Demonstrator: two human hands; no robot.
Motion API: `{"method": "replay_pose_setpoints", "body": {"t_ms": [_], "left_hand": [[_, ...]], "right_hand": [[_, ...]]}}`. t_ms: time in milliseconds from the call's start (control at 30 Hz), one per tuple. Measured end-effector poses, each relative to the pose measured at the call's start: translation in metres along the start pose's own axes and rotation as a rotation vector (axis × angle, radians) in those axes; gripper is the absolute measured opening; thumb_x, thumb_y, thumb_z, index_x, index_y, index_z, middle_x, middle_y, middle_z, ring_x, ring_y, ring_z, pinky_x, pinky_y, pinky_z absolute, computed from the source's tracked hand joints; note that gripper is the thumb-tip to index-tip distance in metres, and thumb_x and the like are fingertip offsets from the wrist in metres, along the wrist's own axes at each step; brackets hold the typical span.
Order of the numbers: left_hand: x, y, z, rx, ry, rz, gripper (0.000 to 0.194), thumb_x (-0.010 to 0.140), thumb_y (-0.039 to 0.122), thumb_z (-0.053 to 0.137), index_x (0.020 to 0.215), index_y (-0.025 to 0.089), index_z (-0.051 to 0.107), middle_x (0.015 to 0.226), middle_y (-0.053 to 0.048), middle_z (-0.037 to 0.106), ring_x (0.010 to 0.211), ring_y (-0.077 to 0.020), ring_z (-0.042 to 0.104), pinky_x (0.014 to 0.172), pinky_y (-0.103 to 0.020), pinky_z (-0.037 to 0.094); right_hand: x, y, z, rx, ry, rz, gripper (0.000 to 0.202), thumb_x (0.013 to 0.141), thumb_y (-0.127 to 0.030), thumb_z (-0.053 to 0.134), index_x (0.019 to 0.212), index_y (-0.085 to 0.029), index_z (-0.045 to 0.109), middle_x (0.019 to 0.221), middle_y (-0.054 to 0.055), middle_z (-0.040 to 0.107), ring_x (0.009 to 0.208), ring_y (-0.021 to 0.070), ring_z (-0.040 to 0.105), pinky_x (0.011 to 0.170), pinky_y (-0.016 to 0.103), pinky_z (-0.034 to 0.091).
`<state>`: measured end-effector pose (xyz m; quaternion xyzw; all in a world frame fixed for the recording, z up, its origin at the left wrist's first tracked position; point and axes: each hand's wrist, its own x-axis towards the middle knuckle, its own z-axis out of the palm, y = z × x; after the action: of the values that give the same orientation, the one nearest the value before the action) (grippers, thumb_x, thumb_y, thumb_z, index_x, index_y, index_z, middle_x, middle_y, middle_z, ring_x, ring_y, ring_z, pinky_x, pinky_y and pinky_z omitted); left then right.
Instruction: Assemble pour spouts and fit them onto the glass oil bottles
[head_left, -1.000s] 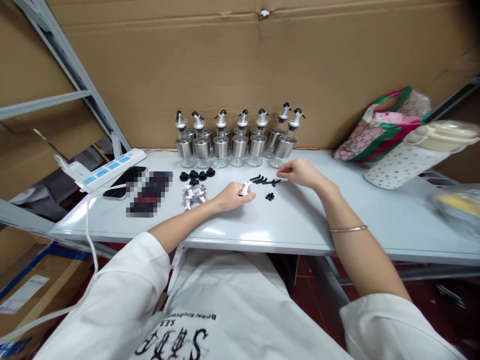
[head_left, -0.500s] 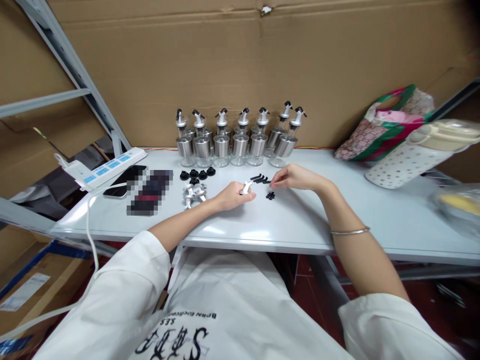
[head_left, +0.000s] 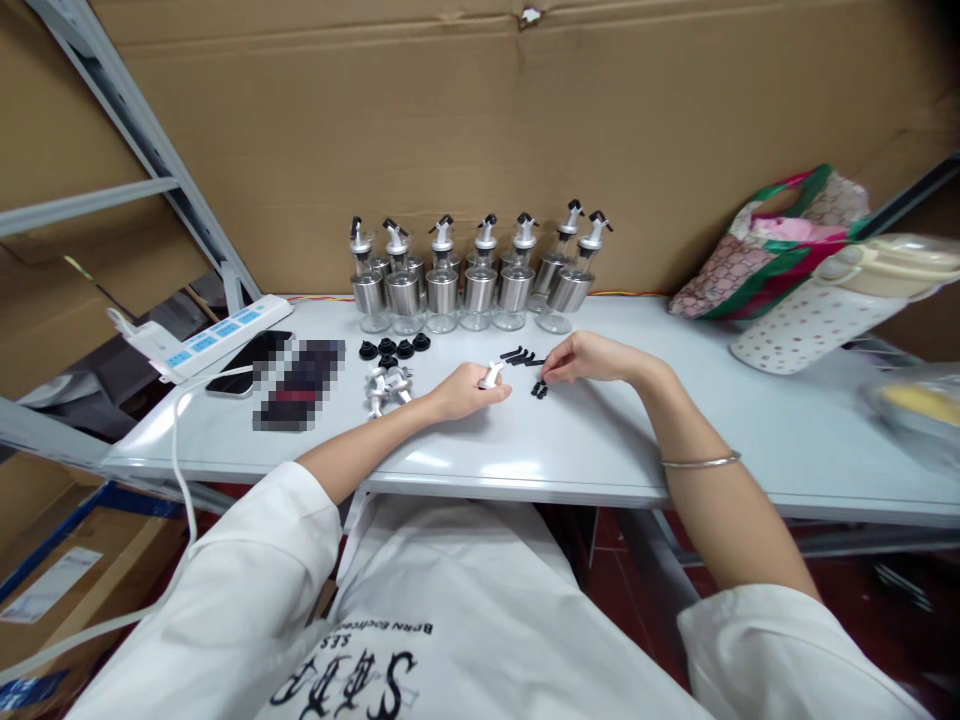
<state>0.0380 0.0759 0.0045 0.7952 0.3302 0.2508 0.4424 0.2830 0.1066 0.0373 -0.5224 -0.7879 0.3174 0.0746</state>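
Observation:
Between thumb and fingers, my left hand (head_left: 466,392) holds a white spout piece (head_left: 493,375) above the table. My right hand (head_left: 574,358) has its fingertips pressed together at a small cluster of black parts (head_left: 538,390); whether a part is pinched there is too small to tell. Just behind the cluster lie several thin black pieces (head_left: 517,356). Left of my left hand are more white spout pieces (head_left: 388,388), with several black stoppers (head_left: 386,348) behind them.
Several glass and steel bottles (head_left: 478,290) with spouts stand along the back. A power strip (head_left: 217,338) and phone (head_left: 240,375) lie left on the table (head_left: 480,485). A dotted flask (head_left: 802,320) and patterned bag (head_left: 757,260) are at the right.
My right hand has shifted slightly down, from the thin black pieces to the small black cluster. My left hand stays in place with the white spout piece.

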Motion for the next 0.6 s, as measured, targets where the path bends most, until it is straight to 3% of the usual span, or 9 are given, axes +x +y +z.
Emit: {"method": "replay_pose_setpoints", "body": {"t_ms": [267,467,600], "left_hand": [[0.0,0.0,0.0,0.0,-0.002,-0.01,0.034,0.074,0.045,0.049,0.058,0.018,0.034,0.056,0.006,0.028,0.055,-0.0074,0.025,0.055,-0.025,0.022],[0.0,0.001,0.0,0.011,-0.005,-0.014,0.034,0.073,0.046,0.049,0.059,0.018,0.037,0.056,0.007,0.029,0.054,-0.0073,0.026,0.055,-0.024,0.022],[0.0,0.001,0.0,0.017,-0.012,0.002,0.033,0.074,0.046,0.049,0.059,0.018,0.038,0.055,0.006,0.03,0.054,-0.0075,0.027,0.055,-0.024,0.023]], "right_hand": [[-0.006,-0.014,0.001,0.192,0.171,-0.1,0.018,0.062,-0.033,0.069,0.065,-0.015,0.068,0.061,0.002,0.067,0.059,0.0145,0.056,0.062,0.028,0.043],[-0.01,-0.033,0.008,0.542,0.135,-0.154,0.019,0.061,-0.029,0.075,0.066,-0.017,0.062,0.064,0.005,0.07,0.061,0.0162,0.065,0.06,0.027,0.048],[-0.007,-0.043,0.018,0.614,0.149,-0.229,0.02,0.061,-0.028,0.077,0.065,-0.016,0.061,0.054,0.0,0.064,0.054,0.0117,0.06,0.058,0.025,0.047]]}}
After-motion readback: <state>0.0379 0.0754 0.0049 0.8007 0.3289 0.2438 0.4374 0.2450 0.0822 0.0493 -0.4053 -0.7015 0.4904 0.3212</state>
